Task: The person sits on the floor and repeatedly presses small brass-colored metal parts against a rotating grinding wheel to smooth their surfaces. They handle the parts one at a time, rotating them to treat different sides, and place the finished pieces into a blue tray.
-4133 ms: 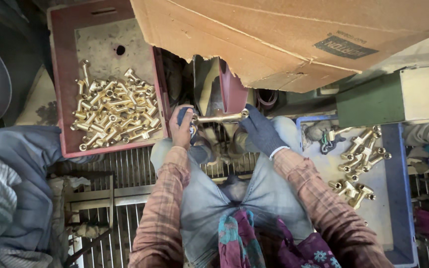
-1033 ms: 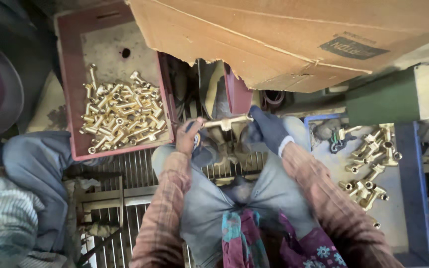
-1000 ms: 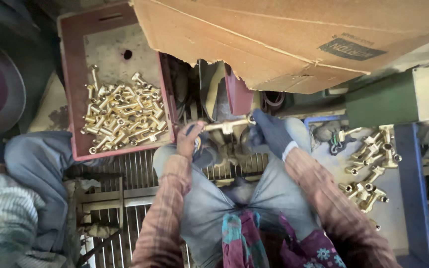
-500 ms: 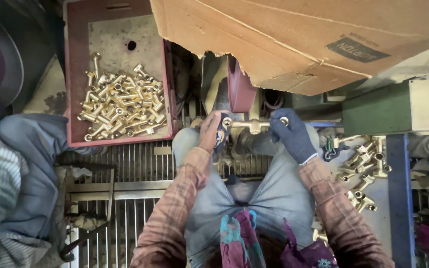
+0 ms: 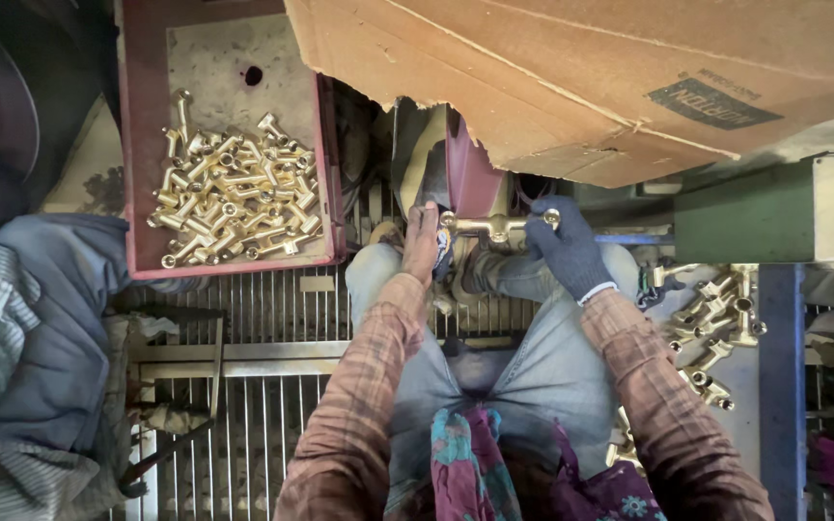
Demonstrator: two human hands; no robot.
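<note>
Both of my hands hold one brass pipe fitting (image 5: 494, 227) crosswise against a dark red grinding wheel (image 5: 467, 174) under a cardboard cover. My left hand (image 5: 423, 243), bare with a bit of blue cloth in it, grips the fitting's left end. My right hand (image 5: 564, 251), in a dark blue glove, grips its right end. My knees in grey trousers lie just below the hands.
A red tray (image 5: 137, 164) at the upper left holds several brass fittings (image 5: 234, 193). More brass fittings (image 5: 716, 328) lie on a blue surface at the right. A cardboard sheet (image 5: 581, 77) covers the top. Another person in blue clothes (image 5: 41, 318) sits at the left. A metal grate floor (image 5: 263, 386) is below.
The camera view shifted a little to the left. Both hands stay on the brass fitting, which has moved up against the wheel, the right hand now further right along it.
</note>
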